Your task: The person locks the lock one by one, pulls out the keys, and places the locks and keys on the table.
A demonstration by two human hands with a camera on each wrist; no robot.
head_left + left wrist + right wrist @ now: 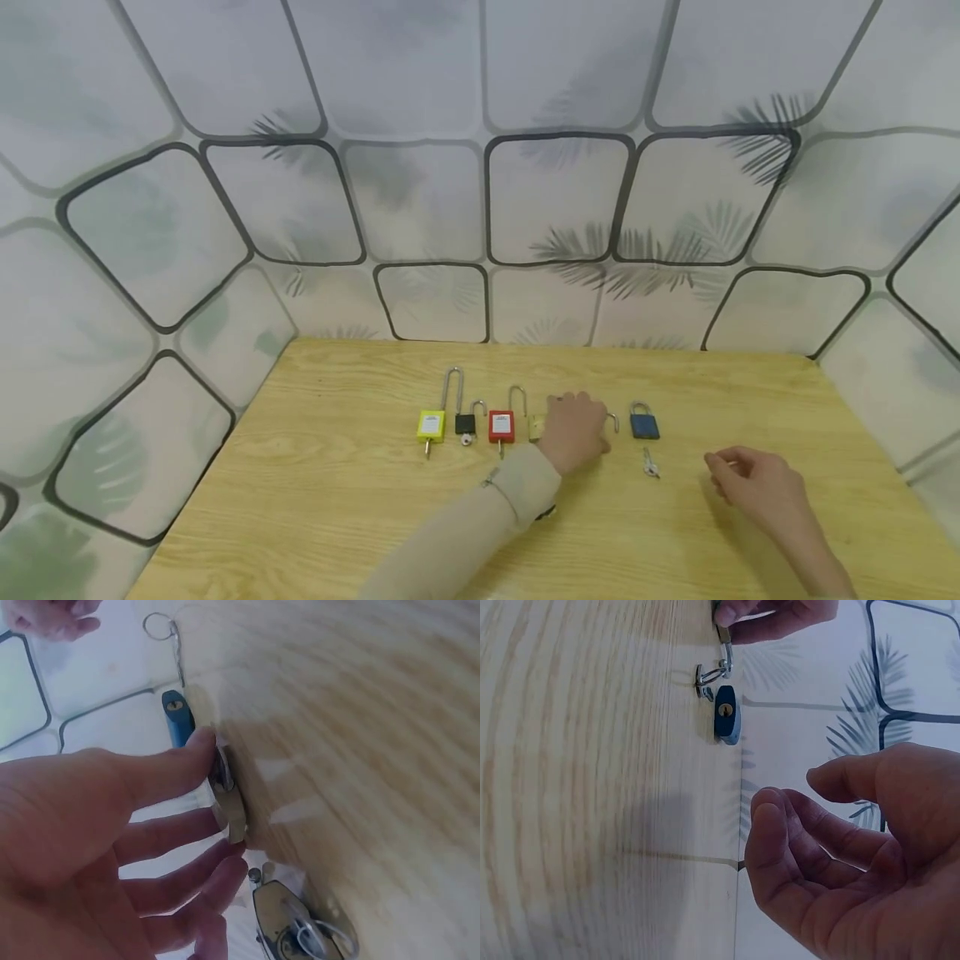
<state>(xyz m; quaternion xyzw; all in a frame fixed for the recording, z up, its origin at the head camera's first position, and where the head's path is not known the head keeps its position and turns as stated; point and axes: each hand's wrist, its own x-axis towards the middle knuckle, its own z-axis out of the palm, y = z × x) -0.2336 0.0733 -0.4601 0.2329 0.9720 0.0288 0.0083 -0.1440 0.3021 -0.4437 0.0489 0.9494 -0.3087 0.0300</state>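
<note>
In the head view my left hand (573,429) reaches over the middle of a row of padlocks. Thumb and fingers pinch a small brass padlock (234,814) with a key in it, as the left wrist view shows. In the head view the hand hides most of that lock. Just left of it lies another brass padlock (536,427), partly covered. To its right sits a blue padlock (644,426) with its shackle closed, and a key on a ring (650,464) lies in front. My right hand (761,487) hovers above the table, fingers loosely curled, holding nothing.
Further left in the row lie a red padlock (502,426), a small black padlock (466,424) and a yellow long-shackle padlock (431,426), all with shackles up and keys inserted. The wooden table (315,500) meets patterned walls at its back and sides.
</note>
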